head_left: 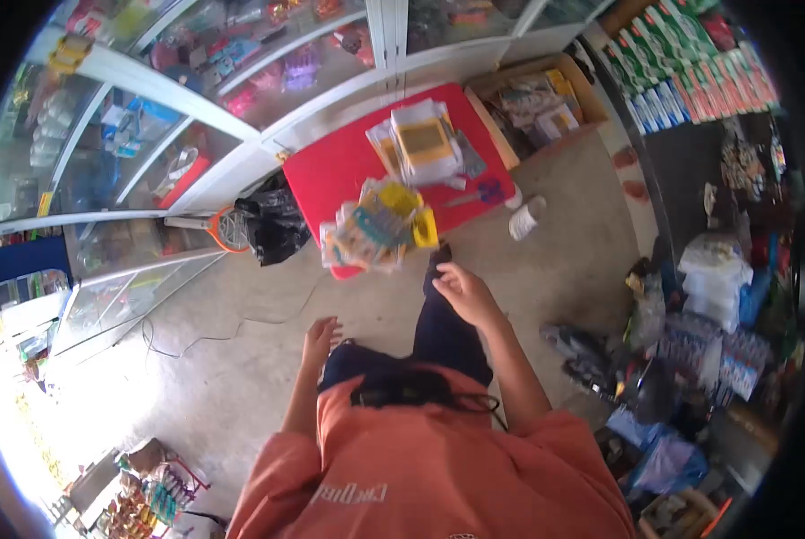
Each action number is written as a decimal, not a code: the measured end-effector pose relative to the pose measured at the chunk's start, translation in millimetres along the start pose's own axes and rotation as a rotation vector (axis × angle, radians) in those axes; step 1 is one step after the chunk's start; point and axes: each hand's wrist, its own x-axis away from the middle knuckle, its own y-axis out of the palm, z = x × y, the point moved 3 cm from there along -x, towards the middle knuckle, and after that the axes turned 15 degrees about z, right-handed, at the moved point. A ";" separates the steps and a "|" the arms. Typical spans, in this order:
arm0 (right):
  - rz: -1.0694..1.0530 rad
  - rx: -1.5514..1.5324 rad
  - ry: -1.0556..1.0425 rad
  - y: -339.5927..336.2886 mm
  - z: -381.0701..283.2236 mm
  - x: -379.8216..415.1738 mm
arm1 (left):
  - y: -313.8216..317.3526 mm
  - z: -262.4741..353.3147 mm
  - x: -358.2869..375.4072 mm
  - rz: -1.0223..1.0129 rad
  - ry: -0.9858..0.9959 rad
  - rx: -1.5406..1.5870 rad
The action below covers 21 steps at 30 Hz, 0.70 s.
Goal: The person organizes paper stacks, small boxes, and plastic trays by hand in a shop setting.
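My left hand (321, 340) hangs over the floor in front of the red table, its fingers apart and nothing in it. To the right, my right hand (463, 292) is raised above my leg with loosely bent fingers, also without anything in it. Nearest to both hands is a loose pile of flat printed packets (377, 229) at the table's front edge, with a yellow piece (426, 228) on its right side. Scissors (486, 191) with dark blue handles lie at the right of the red table (326, 171). Neither hand touches these things.
A stack of white and yellow packets (423, 142) is at the table's back. Behind it stands a cardboard box (591, 99) of packets. A black plastic bag (277, 225) sits left of the table, a white cup-like object (527, 218) right. A cable (236, 334) crosses the floor.
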 end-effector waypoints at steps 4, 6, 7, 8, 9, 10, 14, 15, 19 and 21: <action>-0.103 0.181 -0.020 -9.4 27.7 -101.6 | 31.3 19.8 -15.6 0.086 -0.042 -0.035; -0.129 0.351 -0.136 0.4 42.2 -141.4 | 55.2 36.8 -26.6 0.110 -0.003 -0.017; -0.135 0.404 -0.199 7.3 44.5 -158.1 | 66.9 32.1 -35.2 0.126 -0.047 -0.015; -0.141 0.458 -0.260 14.9 44.7 -171.3 | 77.4 34.7 -40.4 0.148 -0.072 0.001; -0.162 0.441 -0.215 23.5 36.1 -181.4 | 88.3 39.7 -45.0 0.158 -0.070 0.026; -0.140 0.416 -0.237 35.0 35.4 -191.0 | 100.0 43.8 -50.2 0.166 -0.069 0.054; -0.042 0.343 -0.372 90.4 32.3 -218.5 | 136.7 52.2 -73.4 0.165 -0.192 0.304; -0.021 0.327 -0.423 100.1 29.0 -224.0 | 144.0 67.3 -69.4 0.164 -0.238 0.333; -0.041 0.389 -0.419 131.2 34.2 -240.9 | 147.3 68.4 -64.5 0.073 -0.305 0.471; -0.085 0.390 -0.275 139.1 32.7 -247.3 | 146.9 71.9 -59.3 0.031 -0.355 0.543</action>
